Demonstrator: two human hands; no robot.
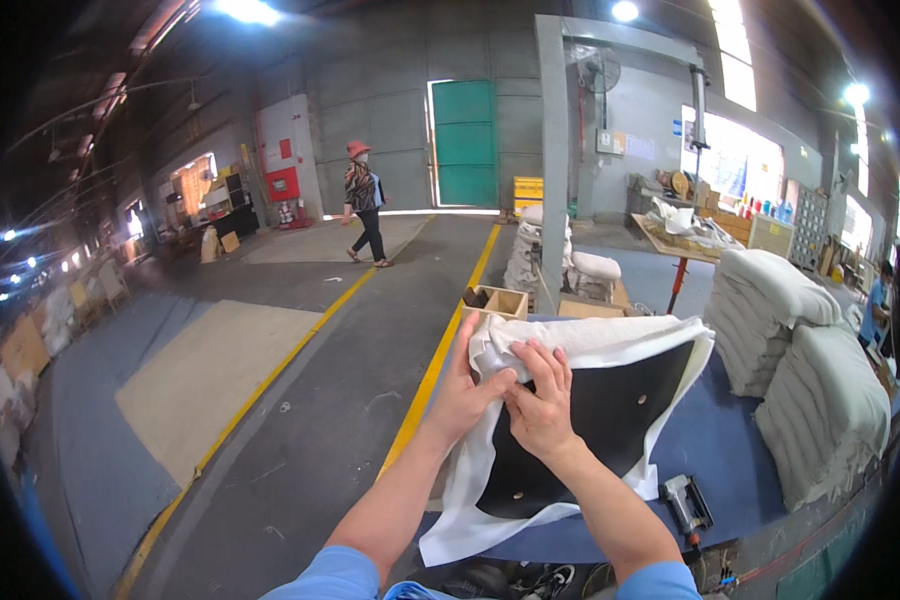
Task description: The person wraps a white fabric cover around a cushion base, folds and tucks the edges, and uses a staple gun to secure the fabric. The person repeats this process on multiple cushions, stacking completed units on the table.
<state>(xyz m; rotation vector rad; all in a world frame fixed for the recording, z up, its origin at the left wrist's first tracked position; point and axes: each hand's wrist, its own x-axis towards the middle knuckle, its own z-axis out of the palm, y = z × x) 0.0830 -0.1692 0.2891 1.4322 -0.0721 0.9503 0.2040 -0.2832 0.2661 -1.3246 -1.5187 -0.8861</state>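
A black seat panel (590,425) with round holes lies tilted on a blue table, its white padding and pale fabric (600,340) folded up around the edges. My left hand (462,392) grips the far-left corner, with its fingers along the outer side and its thumb toward the inner side. My right hand (543,402) presses bent fingers onto the fabric at the same corner, close beside the left thumb. What lies under the right fingers is partly hidden. Right of the panel's near corner rests a staple gun (687,508) with a hose at its end.
Stacks of pale padded covers (770,315) stand at the table's right. A wooden box (500,301) sits just beyond the panel. A grey post (552,150) rises behind. On the left, a person in a red hat (365,200) walks across the floor near a yellow line (440,355).
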